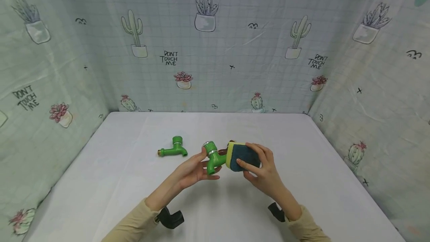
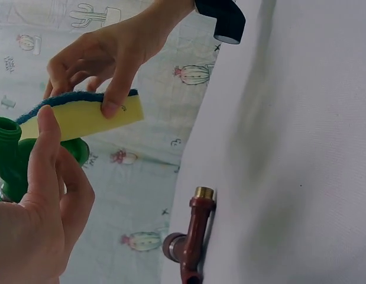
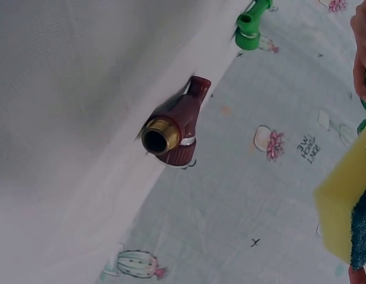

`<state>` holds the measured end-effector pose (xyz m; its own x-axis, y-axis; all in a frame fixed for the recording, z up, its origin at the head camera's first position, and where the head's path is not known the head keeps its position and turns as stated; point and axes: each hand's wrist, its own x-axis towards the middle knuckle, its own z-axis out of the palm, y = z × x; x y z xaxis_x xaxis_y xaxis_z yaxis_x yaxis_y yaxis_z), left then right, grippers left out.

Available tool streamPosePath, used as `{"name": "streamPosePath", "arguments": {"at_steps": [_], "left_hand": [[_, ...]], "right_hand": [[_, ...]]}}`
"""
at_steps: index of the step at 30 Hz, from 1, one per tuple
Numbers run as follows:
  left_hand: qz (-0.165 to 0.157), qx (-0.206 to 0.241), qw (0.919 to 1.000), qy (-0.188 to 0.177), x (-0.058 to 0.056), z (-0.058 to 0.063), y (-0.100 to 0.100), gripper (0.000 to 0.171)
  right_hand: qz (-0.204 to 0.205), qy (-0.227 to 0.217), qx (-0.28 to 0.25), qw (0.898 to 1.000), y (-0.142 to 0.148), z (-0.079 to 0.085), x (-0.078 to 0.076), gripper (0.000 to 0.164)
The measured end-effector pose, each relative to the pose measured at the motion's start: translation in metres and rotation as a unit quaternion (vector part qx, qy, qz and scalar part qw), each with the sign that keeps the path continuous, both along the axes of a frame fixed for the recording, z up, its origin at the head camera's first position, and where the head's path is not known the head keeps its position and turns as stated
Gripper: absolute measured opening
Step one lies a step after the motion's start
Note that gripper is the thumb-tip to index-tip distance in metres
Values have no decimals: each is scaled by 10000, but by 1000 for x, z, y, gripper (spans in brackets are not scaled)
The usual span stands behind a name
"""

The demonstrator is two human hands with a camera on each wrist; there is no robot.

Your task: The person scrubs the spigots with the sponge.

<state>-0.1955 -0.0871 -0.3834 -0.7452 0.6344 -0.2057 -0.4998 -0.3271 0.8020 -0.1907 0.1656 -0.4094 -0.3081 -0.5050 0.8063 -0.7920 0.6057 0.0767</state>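
Up off the table, my left hand (image 1: 192, 171) grips a green plastic tap (image 1: 215, 160) by its knob end, thumb near the ribbed silver-edged knob. My right hand (image 1: 267, 173) holds a yellow sponge (image 2: 82, 121) with a dark blue-green scouring side, thumb and fingers on its faces. The sponge's yellow side meets the pipe end of the tap in the head view. From the left wrist, my left fingers overlap part of the tap and the sponge's near end. The tap's far end is partly hidden by the sponge.
A brown tap (image 3: 185, 115) with a brass threaded end lies on the white table (image 1: 117, 182) behind my hands, mostly covered by the sponge in the head view. Another green tap (image 1: 174, 148) lies back left. Patterned cloth walls (image 1: 215, 47) enclose the table's back and sides.
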Motion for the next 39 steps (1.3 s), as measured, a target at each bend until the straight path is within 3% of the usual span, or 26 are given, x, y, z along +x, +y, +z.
{"name": "streamPosePath", "arguments": {"at_steps": [8, 16, 20, 25, 29, 32, 39], "left_hand": [[-53, 33, 10000, 7, 0, -1, -3, 61], [-126, -302, 9981, 529, -2, -5, -3, 63], [-216, -405, 9965, 694, -3, -9, -3, 66], [-298, -652, 9919, 1046, -4, -15, -6, 68], [-376, -796, 9857, 1437, -5, -18, -7, 67], [-386, -621, 9877, 1384, -4, -18, -8, 65], [-185, -43, 9970, 753, 0, -13, -6, 57]], "right_hand": [[266, -236, -289, 9990, 1, 1, 1, 29], [434, -667, -263, 9965, -5, 1, 6, 31], [443, -1183, -387, 9912, 0, 4, 7, 32], [400, -1988, -676, 9769, 12, 11, 3, 43], [369, -2124, -706, 9739, 19, 15, -3, 52], [356, -1935, -716, 9778, 21, 15, -6, 55], [228, -2006, -715, 9768, 17, 15, 0, 53]]}}
